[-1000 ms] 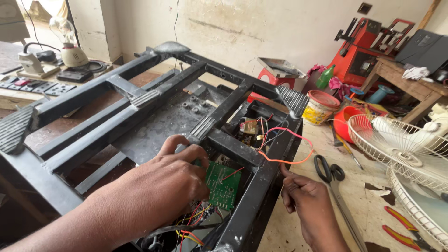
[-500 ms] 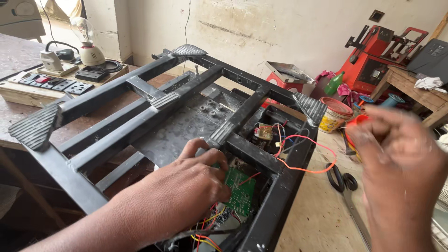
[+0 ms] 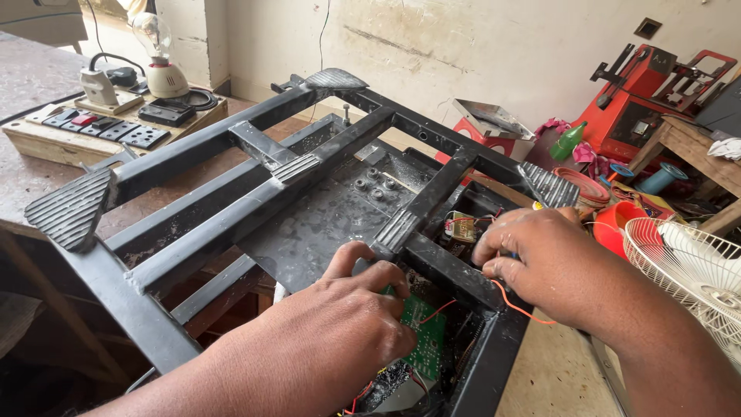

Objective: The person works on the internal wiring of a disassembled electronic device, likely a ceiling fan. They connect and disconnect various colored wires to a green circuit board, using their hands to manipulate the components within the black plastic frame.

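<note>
Standing right by the worktop (image 3: 556,378) here. Nearest to me, the left hand (image 3: 340,340) is curled down over a small green circuit board (image 3: 424,340) that sits inside the near corner of a big black metal frame (image 3: 231,201). The fingertips press on the board's edge, but I can't tell whether the grip is actually closed around it or just resting. That board looks light, thin and easy to crack, so I'd hold it by the bare edges and keep off the soldered bits.

The right hand (image 3: 540,262) is just beyond, grip pinched together on a thin orange wire (image 3: 517,305) that loops out below the fingers. The wire is floppy and would snap off its joint with a hard tug. More red wires (image 3: 436,313) run across the board, so there's plenty to snag.

The frame itself looks heavy and stiff, with ribbed rubber pads (image 3: 73,208) on its corners and crossbars boxing in the little cavity, which leaves the fingers tight room.

Off to the right there's a white fan guard (image 3: 687,270) and an orange bowl (image 3: 614,228) close to the right arm. Further back on the left, a wooden switch board (image 3: 100,127) with a light bulb (image 3: 154,35), and way back right a green bottle (image 3: 567,141) and a red machine (image 3: 641,108).
</note>
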